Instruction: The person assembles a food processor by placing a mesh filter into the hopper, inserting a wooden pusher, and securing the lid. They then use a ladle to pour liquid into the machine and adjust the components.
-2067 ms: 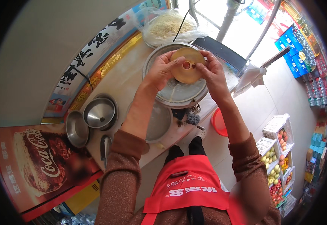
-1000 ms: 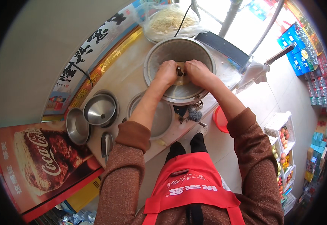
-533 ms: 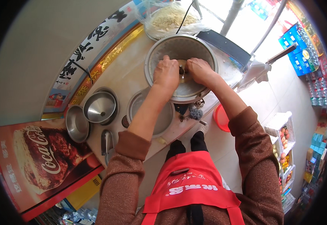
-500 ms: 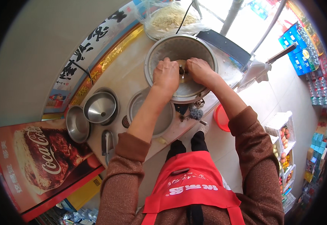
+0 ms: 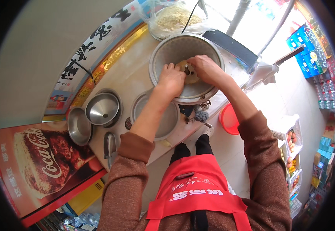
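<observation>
Round, flat, brass-coloured disc sat low inside the big round grey metal drum, around its dark ctr post. L hand was at the disc's left edge, R hand at its far-right edge, both w/ fingers bent; couldn't tell if either grip was clamped on it or just touching. Shallow round grey metal pan stood on the pale surface, near-left of drum; fuzzy grey-blue pompom just beside, near side.
</observation>
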`<act>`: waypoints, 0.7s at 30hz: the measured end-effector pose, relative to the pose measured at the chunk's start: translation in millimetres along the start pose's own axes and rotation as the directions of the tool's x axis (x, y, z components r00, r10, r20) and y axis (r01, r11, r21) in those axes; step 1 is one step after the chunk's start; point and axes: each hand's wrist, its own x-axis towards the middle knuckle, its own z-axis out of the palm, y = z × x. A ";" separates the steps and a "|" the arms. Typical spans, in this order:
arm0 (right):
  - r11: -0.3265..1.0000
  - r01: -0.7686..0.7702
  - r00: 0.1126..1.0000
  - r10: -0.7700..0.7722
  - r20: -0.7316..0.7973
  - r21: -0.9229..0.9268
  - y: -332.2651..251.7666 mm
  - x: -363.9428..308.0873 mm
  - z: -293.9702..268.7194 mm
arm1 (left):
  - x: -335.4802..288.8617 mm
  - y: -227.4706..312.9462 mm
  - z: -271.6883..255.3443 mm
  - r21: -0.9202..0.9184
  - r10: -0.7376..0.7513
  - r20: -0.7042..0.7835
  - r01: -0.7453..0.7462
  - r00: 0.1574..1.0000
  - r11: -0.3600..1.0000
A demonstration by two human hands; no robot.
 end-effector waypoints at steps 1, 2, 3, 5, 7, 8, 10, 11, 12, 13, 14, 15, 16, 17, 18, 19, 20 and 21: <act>0.986 0.023 0.989 0.001 -0.148 0.165 -3.0 -7.7 -6.9 | -5.0 -0.9 -3.5 -0.106 0.010 -0.163 -0.027 0.987 0.994; 0.948 -0.001 0.970 0.078 -0.230 0.317 -3.0 -24.8 -16.1 | -12.7 -2.3 -6.1 -0.210 -0.001 -0.311 -0.067 0.950 0.975; 0.886 0.064 0.939 0.102 -0.328 0.458 -5.3 -42.8 -18.6 | -21.1 -3.8 -7.4 -0.313 -0.051 -0.399 -0.083 0.915 0.946; 0.865 -0.019 0.797 0.316 -0.514 0.501 -6.1 -84.4 -9.9 | -50.4 -5.5 -1.3 -0.389 -0.195 -0.589 -0.065 0.784 0.919; 0.814 -0.137 0.653 0.503 -0.567 0.564 2.3 -123.3 20.3 | -90.3 -10.8 18.0 -0.505 -0.373 -0.625 0.009 0.685 0.863; 0.702 -0.169 0.621 0.621 -0.479 0.691 5.5 -142.6 45.0 | -111.1 -14.8 33.3 -0.581 -0.482 -0.589 0.074 0.648 0.810; 0.624 -0.443 0.599 0.740 -0.306 0.644 7.6 -177.3 108.1 | -151.5 -18.8 76.4 -0.785 -0.681 -0.441 0.118 0.585 0.609; 0.671 -0.516 0.674 0.702 -0.232 0.532 6.1 -193.4 141.5 | -173.0 -19.2 101.4 -0.886 -0.793 -0.241 0.206 0.559 0.414; 0.571 -0.601 0.689 0.725 0.001 0.559 -0.2 -210.5 174.8 | -194.1 -16.9 127.6 -0.939 -0.863 -0.031 0.282 0.504 0.198; 0.546 -0.656 0.699 0.700 0.146 0.521 -8.2 -219.8 210.9 | -213.6 -11.2 154.5 -0.970 -0.883 0.124 0.241 0.453 -0.013; 0.631 -0.625 0.767 0.606 0.211 0.460 -17.9 -232.7 239.7 | -233.0 -5.2 179.3 -0.934 -0.862 0.347 0.219 0.370 -0.282; 0.659 -0.612 0.791 0.516 0.328 0.438 -29.5 -243.0 266.1 | -253.8 0.9 200.2 -0.880 -0.803 0.476 0.202 0.358 -0.431; 0.691 -0.601 0.787 0.423 0.449 0.402 -40.1 -247.4 290.8 | -273.7 6.2 217.3 -0.732 -0.684 0.681 0.248 0.262 -0.634; 0.774 -0.487 0.851 0.315 0.421 0.406 -54.5 -251.4 312.4 | -290.3 13.2 231.6 -0.679 -0.629 0.724 0.132 0.283 -0.722; 0.769 -0.473 0.830 0.224 0.512 0.431 -67.8 -250.8 332.2 | -303.0 23.1 243.5 -0.583 -0.553 0.792 0.050 0.260 -0.811; 0.792 -0.412 0.850 0.156 0.503 0.450 -86.3 -251.5 349.4 | -313.8 33.1 252.3 -0.468 -0.463 0.859 -0.029 0.221 -0.883; 0.828 -0.391 0.823 0.119 0.555 0.402 -103.4 -250.8 363.4 | -321.5 40.9 258.9 -0.442 -0.442 0.862 -0.058 0.249 -0.895; 0.856 -0.347 0.834 0.095 0.544 0.382 -117.6 -250.2 373.8 | -327.1 47.5 263.9 -0.412 -0.418 0.871 -0.080 0.256 -0.908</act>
